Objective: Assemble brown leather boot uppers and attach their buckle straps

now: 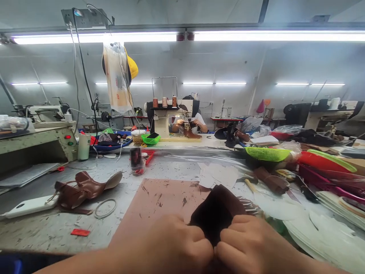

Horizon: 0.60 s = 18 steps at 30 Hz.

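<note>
My left hand [176,243] and my right hand [251,243] are closed in front of me, knuckles nearly touching. Both grip the near edge of a dark brown leather piece [235,203], which looks black on its inner side and stands up beyond my fingers. My fingertips and the part of the leather beneath them are hidden. Under it lies a pinkish-brown work mat [162,201] with dark stains. To the left, a brown high-heeled leather shoe [88,186] lies on its side on the table.
A grey ring [105,208], a red scrap [80,232] and a white device [31,206] lie at left. White cut pieces [322,228], a green basket [266,153] and a red basket [319,163] crowd the right. Across the table, a person's hands [179,124] work at a sewing machine [168,121].
</note>
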Motion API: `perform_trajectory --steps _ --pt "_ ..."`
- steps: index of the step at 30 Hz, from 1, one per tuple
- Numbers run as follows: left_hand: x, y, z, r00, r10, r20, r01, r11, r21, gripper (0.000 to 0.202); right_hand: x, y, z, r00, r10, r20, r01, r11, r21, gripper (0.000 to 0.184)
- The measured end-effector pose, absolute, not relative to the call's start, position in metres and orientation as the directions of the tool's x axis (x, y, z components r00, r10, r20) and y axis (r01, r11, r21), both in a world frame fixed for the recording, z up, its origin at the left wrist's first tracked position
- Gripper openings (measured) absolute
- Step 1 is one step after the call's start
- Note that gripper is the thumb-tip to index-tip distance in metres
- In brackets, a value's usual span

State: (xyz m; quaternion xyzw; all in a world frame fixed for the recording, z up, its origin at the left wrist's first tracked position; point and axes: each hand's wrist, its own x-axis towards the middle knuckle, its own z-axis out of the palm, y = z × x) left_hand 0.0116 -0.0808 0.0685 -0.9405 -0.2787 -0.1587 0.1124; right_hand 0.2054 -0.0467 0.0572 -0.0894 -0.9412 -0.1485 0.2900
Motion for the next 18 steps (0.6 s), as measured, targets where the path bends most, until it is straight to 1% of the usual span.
perform_trajectory --steps 1,3,5,8,10,11,12,13,14,15,16,17,18 --pt "0.011 -0.082 0.069 0.809 0.432 0.399 0.537 -0.820 -0.201 0.027 0.205 -0.048 0.060 -0.820 0.055 0.570 0.231 0.943 0.241 0.041" --pt "0.004 -0.088 0.072 0.810 0.394 0.434 0.531 -0.806 -0.260 0.027 0.209 -0.049 0.066 -0.826 0.072 0.559 0.203 0.963 0.176 0.041" --pt "-0.009 -0.097 0.076 0.803 0.421 0.421 0.555 -0.786 -0.273 0.025 0.215 -0.047 0.069 -0.826 0.113 0.552 0.181 0.981 0.071 0.039" --pt "-0.025 -0.104 0.081 0.783 0.496 0.375 0.603 -0.753 -0.263 0.025 0.222 -0.026 0.064 -0.829 0.171 0.533 0.150 0.985 -0.084 0.028" --pt "-0.030 -0.096 0.083 0.751 0.559 0.351 0.649 -0.723 -0.237 0.026 0.219 0.002 0.057 -0.803 0.205 0.560 0.154 0.978 -0.138 0.020" --pt "-0.029 -0.087 0.084 0.707 0.622 0.335 0.699 -0.685 -0.205 0.025 0.214 0.017 0.052 -0.760 0.233 0.607 0.188 0.972 -0.139 0.019" --pt "-0.027 -0.075 0.086 0.640 0.697 0.323 0.763 -0.626 -0.160 0.025 0.207 0.031 0.047 -0.702 0.274 0.657 0.259 0.958 -0.123 0.019" --pt "-0.024 -0.059 0.089 0.517 0.806 0.288 0.854 -0.509 -0.107 0.021 0.199 0.042 0.041 -0.612 0.330 0.719 0.358 0.926 -0.121 0.017" --pt "-0.019 -0.042 0.093 0.364 0.906 0.216 0.928 -0.372 -0.004 0.019 0.190 0.047 0.035 -0.489 0.397 0.776 0.464 0.872 -0.154 0.014" --pt "-0.015 -0.023 0.096 0.227 0.961 0.156 0.963 -0.245 0.109 0.017 0.181 0.047 0.027 -0.403 0.448 0.798 0.527 0.826 -0.198 0.015" --pt "-0.011 -0.005 0.100 0.189 0.973 0.135 0.966 -0.209 0.155 0.017 0.172 0.040 0.019 -0.365 0.487 0.794 0.547 0.802 -0.241 0.018" --pt "-0.008 0.012 0.103 0.172 0.978 0.120 0.962 -0.193 0.192 0.016 0.164 0.028 0.009 -0.416 0.510 0.753 0.509 0.817 -0.271 0.020" --pt "-0.006 0.026 0.105 0.145 0.985 0.092 0.957 -0.163 0.241 0.014 0.157 0.012 -0.002 -0.563 0.496 0.661 0.426 0.859 -0.282 0.020"
